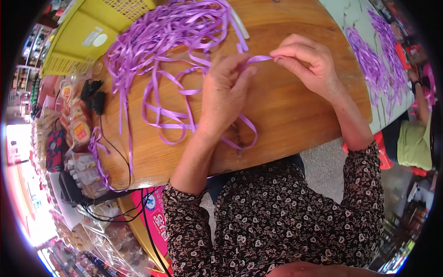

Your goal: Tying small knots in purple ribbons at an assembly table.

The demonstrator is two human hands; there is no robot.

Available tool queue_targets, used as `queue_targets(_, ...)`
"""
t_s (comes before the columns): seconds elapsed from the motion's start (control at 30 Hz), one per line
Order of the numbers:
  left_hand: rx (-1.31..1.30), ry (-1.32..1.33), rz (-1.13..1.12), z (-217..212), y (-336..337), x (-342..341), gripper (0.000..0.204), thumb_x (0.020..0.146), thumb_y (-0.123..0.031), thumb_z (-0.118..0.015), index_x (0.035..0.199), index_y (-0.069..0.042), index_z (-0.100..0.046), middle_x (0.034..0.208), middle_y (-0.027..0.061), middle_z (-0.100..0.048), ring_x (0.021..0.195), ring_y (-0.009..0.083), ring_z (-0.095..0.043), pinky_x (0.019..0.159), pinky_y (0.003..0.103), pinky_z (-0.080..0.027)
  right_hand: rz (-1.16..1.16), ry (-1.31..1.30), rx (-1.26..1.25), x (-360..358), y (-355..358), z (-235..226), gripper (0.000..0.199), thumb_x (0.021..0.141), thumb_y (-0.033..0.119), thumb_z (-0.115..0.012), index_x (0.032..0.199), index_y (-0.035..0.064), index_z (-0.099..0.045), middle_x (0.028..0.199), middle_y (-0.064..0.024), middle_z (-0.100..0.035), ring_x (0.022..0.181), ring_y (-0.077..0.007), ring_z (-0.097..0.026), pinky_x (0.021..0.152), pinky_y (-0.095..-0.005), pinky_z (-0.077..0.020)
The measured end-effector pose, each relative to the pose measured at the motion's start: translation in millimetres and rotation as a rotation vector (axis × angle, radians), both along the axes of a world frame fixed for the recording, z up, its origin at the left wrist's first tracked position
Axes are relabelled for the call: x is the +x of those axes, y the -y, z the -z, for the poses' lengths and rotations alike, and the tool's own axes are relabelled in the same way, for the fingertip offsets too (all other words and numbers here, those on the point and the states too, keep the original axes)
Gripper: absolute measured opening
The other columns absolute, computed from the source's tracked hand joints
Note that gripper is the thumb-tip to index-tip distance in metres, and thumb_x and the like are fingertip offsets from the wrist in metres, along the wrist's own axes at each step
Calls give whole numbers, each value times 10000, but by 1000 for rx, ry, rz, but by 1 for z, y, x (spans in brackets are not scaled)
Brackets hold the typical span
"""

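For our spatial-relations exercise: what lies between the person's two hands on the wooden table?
In the head view, a short stretch of purple ribbon spans from the left hand to the right hand, above the bare wooden table.

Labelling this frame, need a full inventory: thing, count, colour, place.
ribbon strip: one, purple, pinched between both hands
ribbon pile: one heap, purple, far left of table
wooden table: one, brown, centre
basket: one, yellow, upper left
black cable: one, table's left edge
packaged goods: several, mixed colours, left
more ribbon: heaps, purple, pale surface at right
other person: one, green top, right edge
left hand: on the strip
right hand: on the strip's end
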State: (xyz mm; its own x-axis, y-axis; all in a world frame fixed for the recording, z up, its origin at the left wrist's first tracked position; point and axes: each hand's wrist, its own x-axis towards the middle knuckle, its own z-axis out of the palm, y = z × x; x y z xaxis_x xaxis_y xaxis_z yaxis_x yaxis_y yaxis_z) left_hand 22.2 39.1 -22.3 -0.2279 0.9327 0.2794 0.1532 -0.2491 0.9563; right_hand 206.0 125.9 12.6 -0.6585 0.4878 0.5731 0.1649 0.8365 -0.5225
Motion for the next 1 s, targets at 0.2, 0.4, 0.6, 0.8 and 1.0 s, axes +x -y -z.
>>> queue_targets(0.2,-89,197,144,-15,-1,3,232,865,-113,-639,1058,14,-620,889,57,-617,823,106,-575,751,224,-453,-33,-30,-8,1,5,2,183,749,-44,-681,920,20,-674,846,-63,-615,765,-174,-605,633,-253,-484)
queue_targets(0.4,-376,646,315,-13,3,12,171,889,-143,-622,1015,-29,-636,759,1,-617,687,58,-555,609,193,-425,-84,-65,64,-3,7,6,203,741,-45,-686,930,28,-680,882,-69,-629,810,-185,-616,657,-259,-507)
queue_targets(0.6,-360,587,239,-15,5,13,105,882,-142,-631,913,-42,-632,677,-26,-577,548,31,-474,480,179,-337,-35,-76,-59,1,7,-5,251,740,-60,-673,979,15,-670,919,-82,-639,857,-206,-616,713,-275,-500)
queue_targets(0.8,-341,539,200,-17,7,10,95,874,-125,-638,903,-35,-629,654,-61,-519,509,4,-382,452,177,-283,11,-97,65,8,-3,-8,302,722,-25,-690,1020,19,-669,940,-73,-643,902,-226,-600,748,-295,-489)
queue_targets(1.0,-343,468,200,-18,7,13,86,878,-112,-629,912,-32,-629,666,-57,-522,525,10,-413,460,173,-326,51,64,356,5,2,-8,327,684,46,-728,1008,74,-691,908,-41,-637,888,-213,-583,760,-301,-475)
